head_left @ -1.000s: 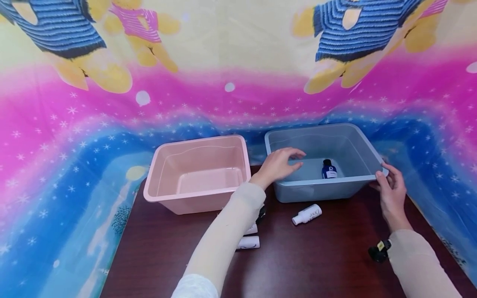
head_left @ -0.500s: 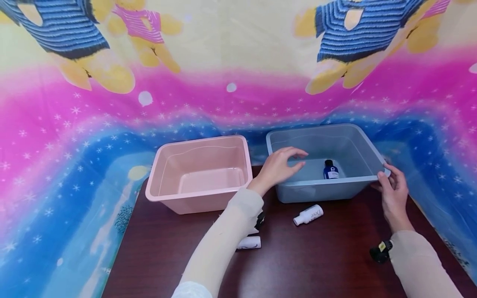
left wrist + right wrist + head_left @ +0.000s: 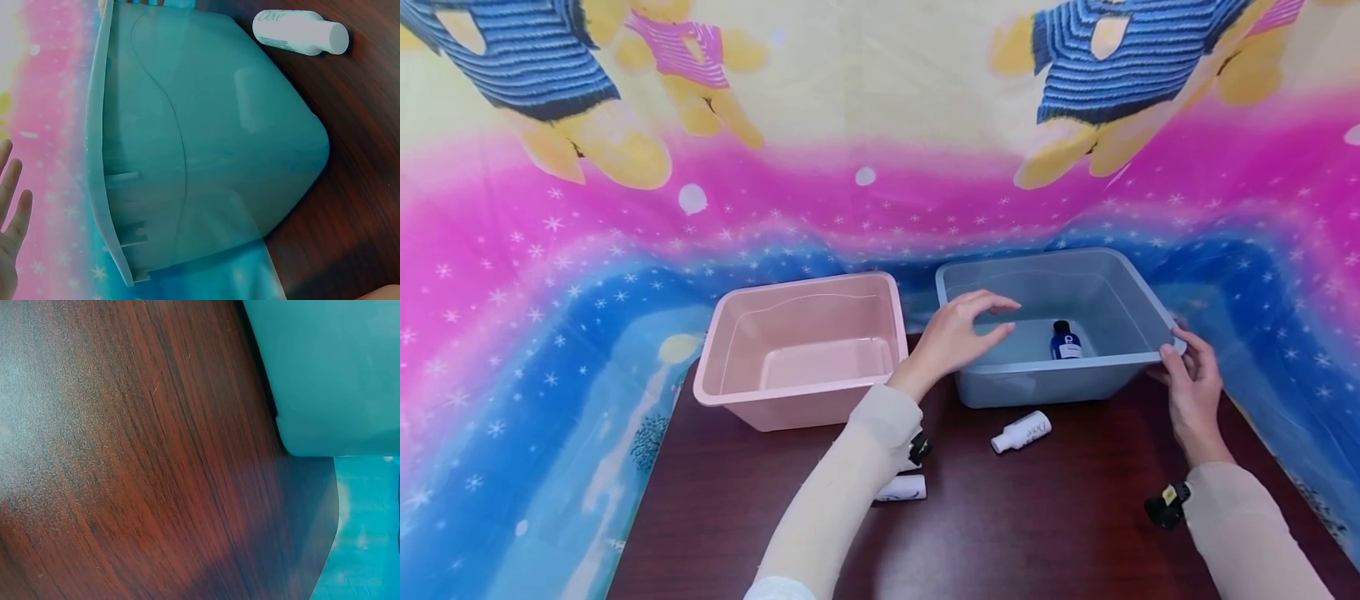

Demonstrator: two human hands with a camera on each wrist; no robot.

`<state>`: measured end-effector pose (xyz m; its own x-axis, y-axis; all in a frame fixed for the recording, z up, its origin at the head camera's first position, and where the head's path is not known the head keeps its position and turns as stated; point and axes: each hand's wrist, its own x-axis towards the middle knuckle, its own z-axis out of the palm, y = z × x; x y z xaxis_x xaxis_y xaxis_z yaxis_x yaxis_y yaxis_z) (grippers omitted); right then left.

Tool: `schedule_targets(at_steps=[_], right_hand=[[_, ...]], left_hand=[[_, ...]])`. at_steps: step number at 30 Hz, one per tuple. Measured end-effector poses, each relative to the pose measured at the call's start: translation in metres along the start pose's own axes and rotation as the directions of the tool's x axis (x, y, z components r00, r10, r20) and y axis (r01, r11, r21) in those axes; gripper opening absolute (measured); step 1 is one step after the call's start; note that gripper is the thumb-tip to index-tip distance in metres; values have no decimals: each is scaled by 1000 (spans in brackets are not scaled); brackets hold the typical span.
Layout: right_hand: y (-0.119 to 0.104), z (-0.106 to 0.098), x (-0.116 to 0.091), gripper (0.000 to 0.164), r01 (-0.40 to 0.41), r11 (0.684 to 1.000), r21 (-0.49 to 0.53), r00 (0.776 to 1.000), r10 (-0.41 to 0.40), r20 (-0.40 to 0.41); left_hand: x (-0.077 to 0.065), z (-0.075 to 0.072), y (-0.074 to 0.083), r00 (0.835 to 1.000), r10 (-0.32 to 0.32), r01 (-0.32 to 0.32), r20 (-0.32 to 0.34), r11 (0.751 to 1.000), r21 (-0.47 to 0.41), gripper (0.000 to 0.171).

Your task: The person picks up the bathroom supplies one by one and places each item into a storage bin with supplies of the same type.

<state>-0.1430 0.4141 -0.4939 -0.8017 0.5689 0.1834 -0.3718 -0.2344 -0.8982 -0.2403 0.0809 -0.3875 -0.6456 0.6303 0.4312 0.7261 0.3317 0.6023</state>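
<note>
My left hand hovers over the left front rim of the grey-blue plastic tub, fingers loosely spread and holding nothing. In the left wrist view its fingers are apart from the tub's rim. At the tub's front right corner, my right hand grips the rim, thumb on the near side; other fingers are partly hidden. Inside the tub lies a small dark blue bottle with a black cap and white label. A white Dove bottle lies on its side on the table in front.
A pink tub stands to the left on the dark wood table. Another white bottle is partly hidden behind my left forearm. A patterned cloth hangs behind and along the sides.
My left hand and forearm have shifted slightly left, with the fingers a little more spread. My right hand stays on the tub's corner; the bottles and tubs have not moved.
</note>
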Motion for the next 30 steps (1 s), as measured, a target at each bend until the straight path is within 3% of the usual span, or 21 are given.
schedule_targets(at_steps=[9,17,23,30], right_hand=[[2,-1,0,38,-5,1000,-21,1000,5,-14],[2,2,1,38,-2,1000,-2,1000,1,-15],[1,3,1,38,-5,1000,0,1000,5,-17],[1,1,1,38,-6,999,-33,999,4,-41]], left_hand=[[-16,3,13,994,97,-97,-49,995,-9,31],[-27,3,20,974,193,-190,-121,981,32,30],[-36,9,25,968,217,-213,-126,976,45,29],[-50,25,29,982,176,-177,-66,984,-11,28]])
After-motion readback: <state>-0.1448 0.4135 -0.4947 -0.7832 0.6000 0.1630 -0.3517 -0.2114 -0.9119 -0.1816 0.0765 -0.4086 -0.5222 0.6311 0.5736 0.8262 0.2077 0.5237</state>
